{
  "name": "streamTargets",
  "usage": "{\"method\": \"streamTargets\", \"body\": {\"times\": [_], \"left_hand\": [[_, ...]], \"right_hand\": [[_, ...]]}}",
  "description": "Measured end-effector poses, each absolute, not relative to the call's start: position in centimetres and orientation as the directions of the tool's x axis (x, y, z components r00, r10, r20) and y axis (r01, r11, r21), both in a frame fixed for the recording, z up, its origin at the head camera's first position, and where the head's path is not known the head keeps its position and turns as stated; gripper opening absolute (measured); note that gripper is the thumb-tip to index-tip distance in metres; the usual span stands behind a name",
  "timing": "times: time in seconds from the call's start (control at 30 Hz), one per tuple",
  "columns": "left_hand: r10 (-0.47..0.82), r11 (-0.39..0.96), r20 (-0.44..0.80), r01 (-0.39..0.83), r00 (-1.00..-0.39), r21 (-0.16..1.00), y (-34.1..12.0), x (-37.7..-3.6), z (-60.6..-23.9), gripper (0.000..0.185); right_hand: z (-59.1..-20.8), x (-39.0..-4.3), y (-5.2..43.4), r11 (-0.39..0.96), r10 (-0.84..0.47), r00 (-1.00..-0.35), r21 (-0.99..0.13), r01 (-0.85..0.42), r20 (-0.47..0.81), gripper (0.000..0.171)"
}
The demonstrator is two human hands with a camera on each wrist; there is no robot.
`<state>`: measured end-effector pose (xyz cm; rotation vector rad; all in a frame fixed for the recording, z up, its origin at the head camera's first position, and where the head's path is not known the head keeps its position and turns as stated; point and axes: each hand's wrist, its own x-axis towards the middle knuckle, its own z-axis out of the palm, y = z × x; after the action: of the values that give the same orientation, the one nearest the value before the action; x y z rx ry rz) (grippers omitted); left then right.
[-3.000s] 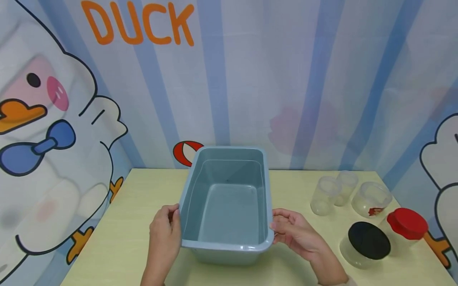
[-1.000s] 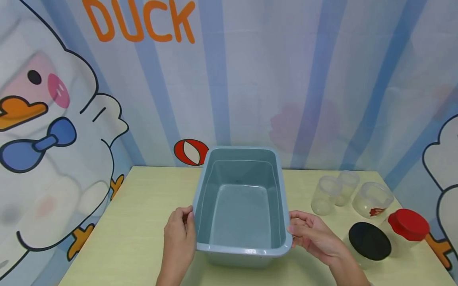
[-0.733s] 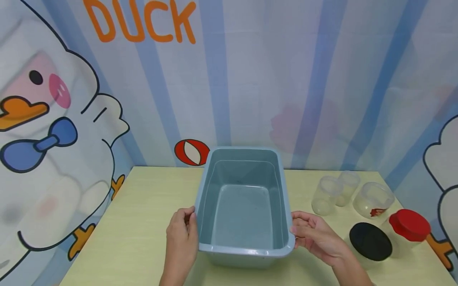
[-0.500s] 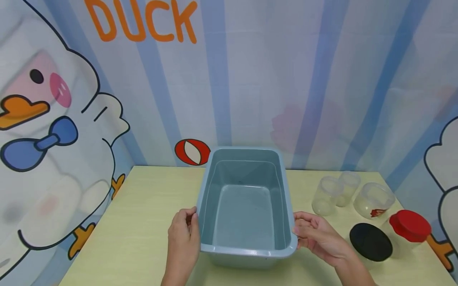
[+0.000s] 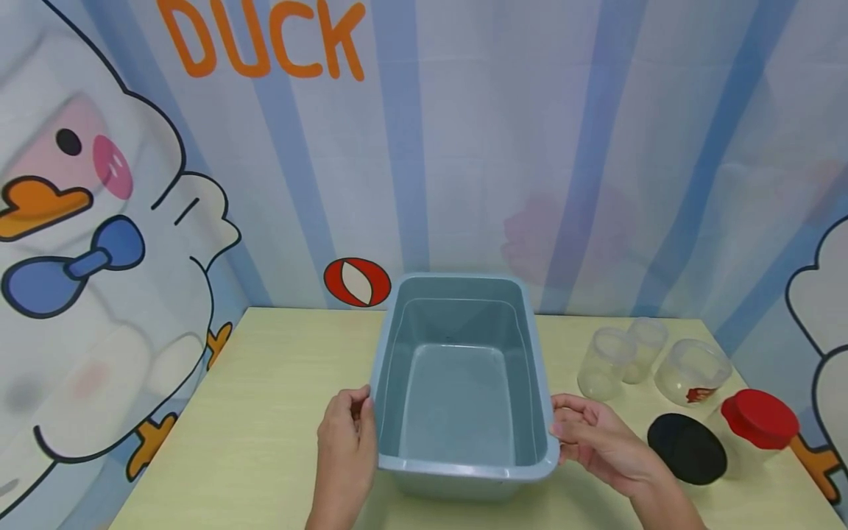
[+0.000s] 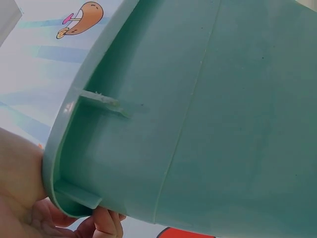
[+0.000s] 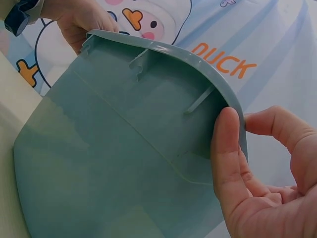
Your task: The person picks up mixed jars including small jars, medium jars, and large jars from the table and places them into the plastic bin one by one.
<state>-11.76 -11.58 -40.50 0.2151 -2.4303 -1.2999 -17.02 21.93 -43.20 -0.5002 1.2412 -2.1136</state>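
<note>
A grey-blue plastic basin (image 5: 457, 405), rectangular and with nothing inside, stands on the table between my hands. My left hand (image 5: 344, 449) grips its left rim near the front corner. On the opposite side my right hand (image 5: 603, 442) pinches the right rim between thumb and fingers. From the left wrist, the basin's ribbed outer wall (image 6: 223, 119) fills most of the view, with fingers curled under the rim. In the right wrist view, the thumb and a finger (image 7: 229, 144) lie on either side of the basin's lip.
Right of the basin stand two clear tall jars (image 5: 603, 364), a wide clear jar (image 5: 692, 372), a jar with a red lid (image 5: 760, 419) and one with a black lid (image 5: 687, 449). The pale table (image 5: 265, 412) meets a duck-print curtain (image 5: 477, 147) behind.
Both hands have shifted the basin to the right across the table, bringing my right hand closer to the black-lidded jar. The jars stay in their places.
</note>
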Motion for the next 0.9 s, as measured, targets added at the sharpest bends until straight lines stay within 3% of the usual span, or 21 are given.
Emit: {"method": "streamTargets", "body": {"times": [0.9], "left_hand": [[-0.29, 0.577, 0.269, 0.057, -0.919, 0.814, -10.2, -11.4, -40.5, 0.019]], "right_hand": [[-42.9, -16.9, 23.4, -0.374, -0.714, -0.698, -0.869, 0.324, 0.047, 0.033]]}}
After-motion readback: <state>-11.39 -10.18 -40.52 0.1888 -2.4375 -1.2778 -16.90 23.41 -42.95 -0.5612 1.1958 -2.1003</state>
